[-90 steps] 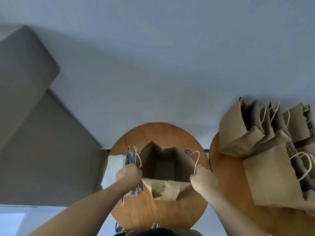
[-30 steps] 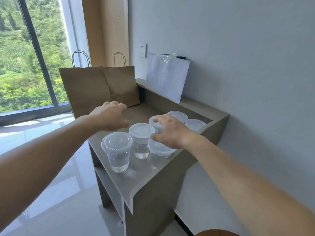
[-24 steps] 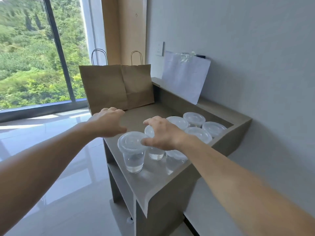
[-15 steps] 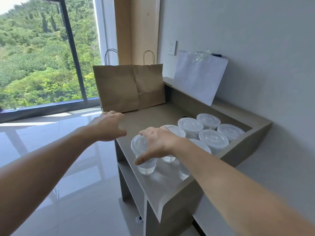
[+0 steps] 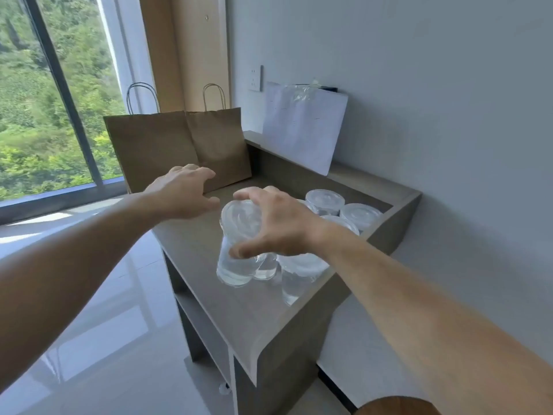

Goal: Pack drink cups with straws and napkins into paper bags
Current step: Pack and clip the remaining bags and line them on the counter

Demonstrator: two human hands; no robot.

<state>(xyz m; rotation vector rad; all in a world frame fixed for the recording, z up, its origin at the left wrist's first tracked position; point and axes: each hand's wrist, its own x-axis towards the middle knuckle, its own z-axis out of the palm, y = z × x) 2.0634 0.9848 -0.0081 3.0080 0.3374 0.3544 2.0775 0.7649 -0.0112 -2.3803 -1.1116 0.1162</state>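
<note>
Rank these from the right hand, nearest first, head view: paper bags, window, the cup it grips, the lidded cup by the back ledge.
1. Gripped cup, in the right hand.
2. Lidded cup, just behind the hand, by the ledge.
3. Paper bags, at the counter's far end.
4. Window, beyond them, far left.

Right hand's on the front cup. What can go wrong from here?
1. The right hand grips the front cup from above, round the lid. The cup looks tilted and holds clear liquid, so the lid might pop or the cup slip and spill.
2. The neighbouring cups stand tight against it, near the counter edge. Lifting could knock one over.
3. The left hand hovers open and supports nothing.
</note>
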